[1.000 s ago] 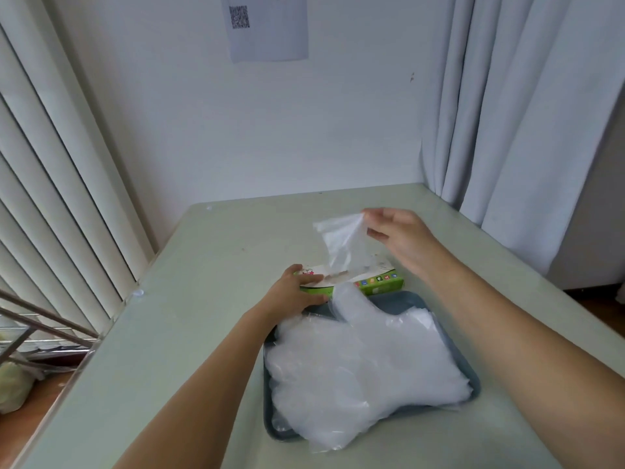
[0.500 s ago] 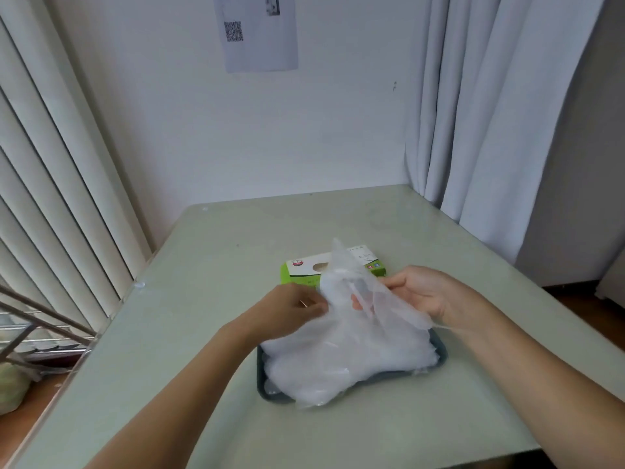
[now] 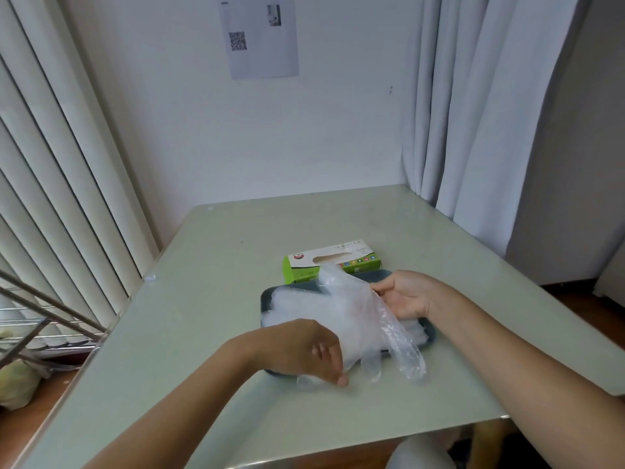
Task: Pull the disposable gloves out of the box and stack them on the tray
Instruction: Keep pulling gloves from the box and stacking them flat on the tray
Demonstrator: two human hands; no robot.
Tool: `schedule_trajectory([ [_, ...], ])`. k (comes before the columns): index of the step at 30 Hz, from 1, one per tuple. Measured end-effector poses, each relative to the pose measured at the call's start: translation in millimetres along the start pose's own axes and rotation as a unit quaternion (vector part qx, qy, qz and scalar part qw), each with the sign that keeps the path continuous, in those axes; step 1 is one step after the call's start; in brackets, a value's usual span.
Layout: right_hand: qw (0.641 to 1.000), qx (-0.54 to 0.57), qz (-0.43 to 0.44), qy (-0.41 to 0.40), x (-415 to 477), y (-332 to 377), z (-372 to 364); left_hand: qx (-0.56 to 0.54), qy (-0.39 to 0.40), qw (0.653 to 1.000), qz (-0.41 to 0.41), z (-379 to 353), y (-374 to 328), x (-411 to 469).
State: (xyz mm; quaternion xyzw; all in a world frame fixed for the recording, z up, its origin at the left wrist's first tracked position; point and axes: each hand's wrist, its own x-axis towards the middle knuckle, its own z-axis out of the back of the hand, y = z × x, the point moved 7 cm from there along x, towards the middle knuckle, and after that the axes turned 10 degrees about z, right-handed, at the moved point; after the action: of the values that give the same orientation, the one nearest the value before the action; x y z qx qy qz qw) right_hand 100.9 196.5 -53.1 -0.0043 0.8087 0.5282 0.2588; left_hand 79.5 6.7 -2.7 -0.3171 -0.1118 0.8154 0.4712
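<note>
Left hand [image 3: 304, 350]: fingers curled, pinched the disposable glove [image 3: 358, 316] at its near end. Right hand [image 3: 402, 296]: pinched its far edge. I held it over the stack [image 3: 294, 306] on the tray [image 3: 264, 297]. Risk, as I judged it: the slick overhanging film could slide onto the table [image 3: 220, 282].

A plain corner room, home or small office: a pale green glass-topped worktop [image 3: 236, 299] stands against a bare white wall [image 3: 338, 130], with cream vertical blinds [image 3: 50, 181] on one side and pale grey curtains [image 3: 473, 113] on the other. A white printed sheet with a QR code [image 3: 260, 45] hangs above, over brown wooden floor [image 3: 581, 309].
</note>
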Motion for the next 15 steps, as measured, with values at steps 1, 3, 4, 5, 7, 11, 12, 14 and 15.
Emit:
schedule_trajectory([
  [1,1.0,0.004,0.003,0.002,-1.7,0.2,-0.7,0.0,0.016,1.0,-0.007,-2.1,-0.6,-6.3],
  [3,1.0,0.015,0.014,0.021,-8.8,2.4,-7.0,-0.006,0.028,1.0,-0.013,-0.3,-0.5,-18.8],
  [4,0.999,0.028,0.026,0.035,-13.3,5.5,-11.9,-0.027,0.028,0.999,-0.017,3.8,-1.1,-23.8],
  [5,0.997,0.045,0.044,0.049,-18.3,10.4,-17.4,-0.05,0.02,0.998,-0.018,9.8,-2.0,-28.4],
  [7,0.989,0.087,0.082,0.092,-31.5,23.7,-32.6,-0.104,-0.044,0.994,-0.012,31.0,-0.9,-32.5],
  [11,0.96,0.137,0.163,0.182,-58.3,49.7,-62.0,-0.217,-0.171,0.961,0.009,65.2,-0.5,-28.8],
  [12,0.951,0.149,0.177,0.204,-64.4,54.4,-68.8,-0.232,-0.181,0.956,0.005,68.1,-5.5,-28.2],
  [14,0.939,0.15,0.203,0.234,-74.1,63.2,-78.6,-0.256,-0.201,0.945,-0.033,74.2,-19.8,-28.5],
  [15,0.934,0.144,0.22,0.243,-78.7,69.8,-81.8,-0.27,-0.212,0.937,-0.063,78.6,-29.5,-30.7],
])
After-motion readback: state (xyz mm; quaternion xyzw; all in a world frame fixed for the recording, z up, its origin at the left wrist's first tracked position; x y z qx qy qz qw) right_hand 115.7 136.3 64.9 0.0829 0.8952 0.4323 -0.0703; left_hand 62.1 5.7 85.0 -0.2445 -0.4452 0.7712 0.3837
